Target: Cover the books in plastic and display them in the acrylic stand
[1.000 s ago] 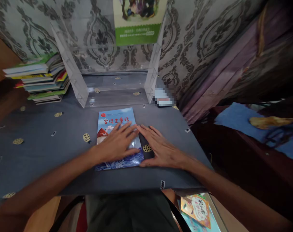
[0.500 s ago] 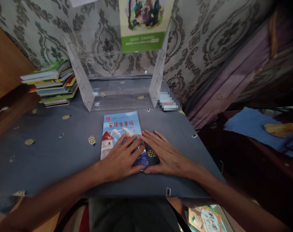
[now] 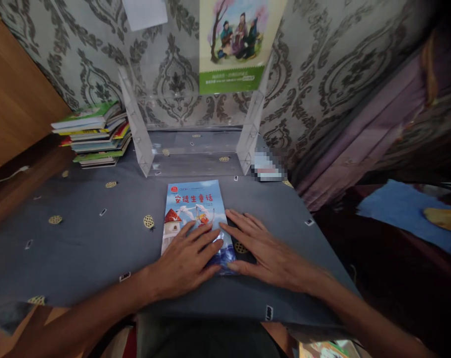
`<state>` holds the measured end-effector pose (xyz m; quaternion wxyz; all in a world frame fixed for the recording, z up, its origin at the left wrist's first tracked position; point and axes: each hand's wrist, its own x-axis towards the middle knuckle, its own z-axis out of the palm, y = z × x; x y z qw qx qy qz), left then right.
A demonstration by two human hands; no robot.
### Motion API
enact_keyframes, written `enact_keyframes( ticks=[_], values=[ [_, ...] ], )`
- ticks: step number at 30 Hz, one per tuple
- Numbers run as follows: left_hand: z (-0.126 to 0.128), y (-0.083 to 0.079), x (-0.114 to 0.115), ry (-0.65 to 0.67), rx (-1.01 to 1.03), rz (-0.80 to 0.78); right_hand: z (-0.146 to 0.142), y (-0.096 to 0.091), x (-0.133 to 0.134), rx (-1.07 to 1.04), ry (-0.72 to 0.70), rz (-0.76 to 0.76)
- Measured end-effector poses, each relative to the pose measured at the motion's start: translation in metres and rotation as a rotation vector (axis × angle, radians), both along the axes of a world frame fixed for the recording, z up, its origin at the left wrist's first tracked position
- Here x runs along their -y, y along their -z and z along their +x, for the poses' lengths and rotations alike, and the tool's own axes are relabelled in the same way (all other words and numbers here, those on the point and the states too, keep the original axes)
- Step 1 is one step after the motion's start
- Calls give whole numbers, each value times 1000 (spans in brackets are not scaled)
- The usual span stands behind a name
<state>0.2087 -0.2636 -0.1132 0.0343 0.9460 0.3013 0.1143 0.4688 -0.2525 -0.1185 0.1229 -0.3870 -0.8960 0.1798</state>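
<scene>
A blue children's book [image 3: 195,206] with red Chinese title letters lies flat on the grey tablecloth [image 3: 84,243] in front of me. My left hand [image 3: 186,258] rests flat on the book's lower half, fingers spread. Beside it, my right hand [image 3: 268,253] lies flat on the cloth along the book's right edge, fingers stretched out, thumb touching the book's lower corner. Neither hand grips anything.
A clear acrylic stand [image 3: 195,134] is behind the book with a green picture book [image 3: 236,44] upright on it. A stack of books [image 3: 95,134] sits at the back left. Patterned wallpaper backs the table. Purple curtain [image 3: 363,134] and a dark side surface with blue cloth [image 3: 404,211] lie to the right.
Both hands have slid back toward me along the book, uncovering more of its cover. The view has tilted upward a little.
</scene>
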Motion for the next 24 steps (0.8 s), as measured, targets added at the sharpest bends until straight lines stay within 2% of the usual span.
enact_keyframes(
  ticks=[7,12,16,18,21,24],
  values=[
    [-19,4,-9,-134,15,27,-42,1,-10,1,70,54],
    [-34,14,-26,-355,60,38,-69,2,-28,38,158,45],
    [-43,28,-40,-530,182,6,-79,13,-45,20,219,81],
    [-44,30,-45,-548,265,-53,-82,20,-52,0,261,114],
    [-44,23,-50,-520,444,-205,-86,27,-57,-25,314,153],
    [-43,13,-57,-536,733,-409,-88,28,-58,-42,335,157]
  ],
)
